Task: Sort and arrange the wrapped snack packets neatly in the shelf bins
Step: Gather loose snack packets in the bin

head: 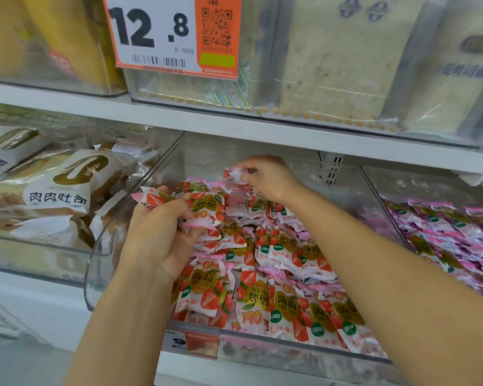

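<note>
A clear shelf bin [162, 168] in the middle holds a heap of strawberry snack packets [290, 274], pink and white with red fruit print. My left hand [156, 235] grips a bunch of these packets [204, 207] at the bin's left side, fingers curled round them. Further back, my right hand [265, 176] pinches a single packet [234, 174] by its crimped end, just above the rear of the heap.
The bin to the left holds white and brown bread packs [56, 190]. The bin to the right holds purple-pink packets [452, 232]. A shelf board [234, 126] runs close overhead with a price tag [173, 34] and bins of cake slices [340, 59] above.
</note>
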`<state>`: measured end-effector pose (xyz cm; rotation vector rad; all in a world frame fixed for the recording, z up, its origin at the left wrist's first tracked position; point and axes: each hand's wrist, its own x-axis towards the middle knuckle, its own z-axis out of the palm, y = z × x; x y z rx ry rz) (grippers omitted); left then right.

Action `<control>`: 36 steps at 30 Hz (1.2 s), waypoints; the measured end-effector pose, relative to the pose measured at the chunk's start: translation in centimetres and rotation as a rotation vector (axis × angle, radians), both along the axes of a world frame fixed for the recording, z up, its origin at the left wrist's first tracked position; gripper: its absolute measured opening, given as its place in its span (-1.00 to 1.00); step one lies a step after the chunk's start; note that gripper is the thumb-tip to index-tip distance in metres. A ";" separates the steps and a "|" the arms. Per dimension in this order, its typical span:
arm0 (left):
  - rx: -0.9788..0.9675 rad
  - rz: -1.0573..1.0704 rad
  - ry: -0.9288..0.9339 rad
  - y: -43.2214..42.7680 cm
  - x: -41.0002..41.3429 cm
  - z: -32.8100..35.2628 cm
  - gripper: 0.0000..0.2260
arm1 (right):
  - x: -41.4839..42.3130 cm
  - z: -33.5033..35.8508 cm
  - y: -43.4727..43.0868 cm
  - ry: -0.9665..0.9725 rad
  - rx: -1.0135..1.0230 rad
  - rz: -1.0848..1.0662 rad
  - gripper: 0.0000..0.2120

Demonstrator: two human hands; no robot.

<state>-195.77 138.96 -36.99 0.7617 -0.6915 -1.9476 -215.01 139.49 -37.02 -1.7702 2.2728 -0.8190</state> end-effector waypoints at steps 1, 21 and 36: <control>0.003 0.000 -0.005 -0.2 0.1 -0.1 -0.52 | -0.2 -0.1 0.1 0.013 -0.008 -0.029 -0.70; 0.035 -0.014 0.071 0.0 0.5 0.1 -0.49 | 0.0 0.7 -0.7 0.122 0.190 0.170 -0.60; -0.046 -0.217 0.017 1.3 0.8 0.0 -0.63 | 1.3 1.8 4.8 -0.328 -0.093 -0.103 -0.60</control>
